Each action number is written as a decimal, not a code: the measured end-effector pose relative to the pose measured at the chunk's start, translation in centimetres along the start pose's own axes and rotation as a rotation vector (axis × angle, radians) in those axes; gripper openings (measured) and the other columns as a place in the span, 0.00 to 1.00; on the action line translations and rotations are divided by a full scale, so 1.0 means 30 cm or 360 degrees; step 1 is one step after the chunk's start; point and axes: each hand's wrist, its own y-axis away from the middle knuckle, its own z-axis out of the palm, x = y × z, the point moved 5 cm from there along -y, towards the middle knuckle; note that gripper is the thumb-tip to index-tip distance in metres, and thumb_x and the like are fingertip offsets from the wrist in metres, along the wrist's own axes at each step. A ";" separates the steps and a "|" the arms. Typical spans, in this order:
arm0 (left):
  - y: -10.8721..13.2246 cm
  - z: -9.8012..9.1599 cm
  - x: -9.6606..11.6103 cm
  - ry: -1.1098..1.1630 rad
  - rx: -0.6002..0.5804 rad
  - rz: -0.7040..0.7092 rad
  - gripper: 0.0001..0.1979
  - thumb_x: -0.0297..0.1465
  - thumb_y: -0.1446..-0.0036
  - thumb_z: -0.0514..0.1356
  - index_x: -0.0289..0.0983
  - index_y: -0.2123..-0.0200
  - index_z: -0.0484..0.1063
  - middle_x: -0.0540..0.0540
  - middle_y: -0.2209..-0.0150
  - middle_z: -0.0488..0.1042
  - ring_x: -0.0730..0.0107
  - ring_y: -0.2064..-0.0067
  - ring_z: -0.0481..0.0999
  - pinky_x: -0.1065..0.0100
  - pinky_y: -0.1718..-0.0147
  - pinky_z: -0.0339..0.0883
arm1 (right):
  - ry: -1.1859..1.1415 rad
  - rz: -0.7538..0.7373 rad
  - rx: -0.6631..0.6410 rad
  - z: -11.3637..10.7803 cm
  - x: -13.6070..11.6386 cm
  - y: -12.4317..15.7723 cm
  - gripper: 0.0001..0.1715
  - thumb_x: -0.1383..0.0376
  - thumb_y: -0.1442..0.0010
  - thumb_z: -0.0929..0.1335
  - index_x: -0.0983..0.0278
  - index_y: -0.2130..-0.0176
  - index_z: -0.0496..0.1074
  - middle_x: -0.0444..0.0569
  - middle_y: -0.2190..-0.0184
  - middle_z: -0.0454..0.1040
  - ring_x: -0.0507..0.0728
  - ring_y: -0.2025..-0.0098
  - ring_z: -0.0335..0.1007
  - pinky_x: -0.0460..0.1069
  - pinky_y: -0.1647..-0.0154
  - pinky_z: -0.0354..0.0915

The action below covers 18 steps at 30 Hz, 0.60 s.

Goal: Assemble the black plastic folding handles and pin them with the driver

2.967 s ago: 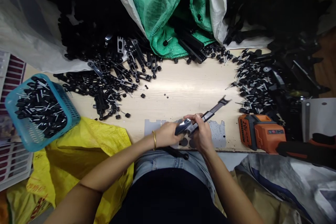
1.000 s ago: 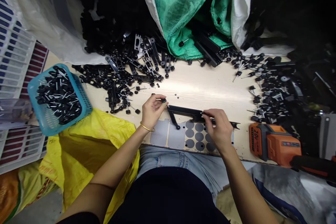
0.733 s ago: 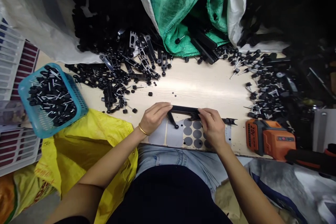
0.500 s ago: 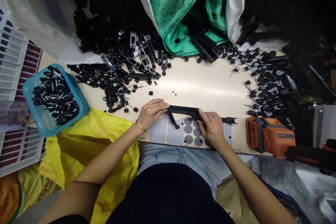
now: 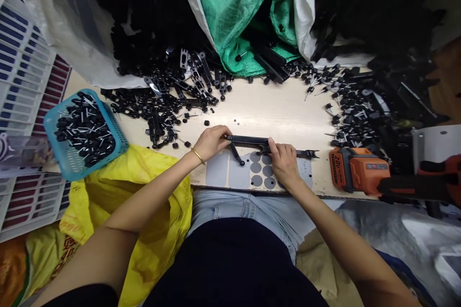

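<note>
Far to the left of the grey sheet of round pads (image 5: 230, 175) we see a blue basket (image 5: 74, 165) full of black-headed pins, and nearer to the sheet a yellow bag (image 5: 144, 187) hangs over the table edge. Beyond the sheet and to its left, loose black plastic parts (image 5: 162, 105) lie in a heap on the wooden table (image 5: 273, 115).

Our left hand (image 5: 212, 141) is just beyond the left corner of the sheet. Its fingers are curled and pinch the left end of the long black bar (image 5: 248, 140). The bar lies flat along the far edge of the sheet and touches it. A short arm (image 5: 236, 153) hangs from the bar onto the sheet, and the forked end (image 5: 311, 154) sticks out past the right side of the sheet.

Our right hand (image 5: 284, 163) rests on the right part of the sheet and is closed on the middle of the bar, with the thumb on top.

We judge that the bar is light and stiff, with a smooth surface that is probably a little slippery. The short arm may swing loose, so it seems best to hold the bar at the straight body, near the joint.

To the right of the sheet stands an orange battery tool (image 5: 356, 172), and beyond it lie more pins (image 5: 349, 110).
</note>
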 end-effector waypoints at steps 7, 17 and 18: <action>-0.048 0.000 -0.027 0.0036 -0.0008 -0.0073 0.07 0.23 0.55 0.63 0.36 0.69 0.74 0.49 0.70 0.75 0.71 0.70 0.73 0.70 0.68 0.68 | -0.0103 0.0045 -0.0123 0.012 0.005 -0.004 0.36 0.74 0.41 0.57 0.64 0.35 0.45 0.56 0.62 0.68 0.61 0.60 0.60 0.58 0.57 0.58; -0.076 -0.031 0.018 -0.0197 -0.0575 0.0220 0.24 0.34 0.56 0.66 0.39 0.53 0.72 0.45 0.62 0.77 0.62 0.60 0.75 0.65 0.58 0.65 | -0.0220 0.0026 -0.0155 -0.037 0.030 -0.037 0.30 0.69 0.38 0.58 0.66 0.37 0.50 0.53 0.65 0.69 0.60 0.61 0.62 0.55 0.57 0.58; -0.071 -0.034 0.040 -0.0255 -0.0625 0.0323 0.31 0.37 0.59 0.68 0.39 0.49 0.69 0.44 0.59 0.76 0.58 0.56 0.73 0.63 0.55 0.64 | -0.0281 0.0052 -0.0157 -0.055 0.023 -0.037 0.30 0.68 0.38 0.58 0.66 0.37 0.50 0.53 0.64 0.69 0.60 0.61 0.62 0.55 0.57 0.59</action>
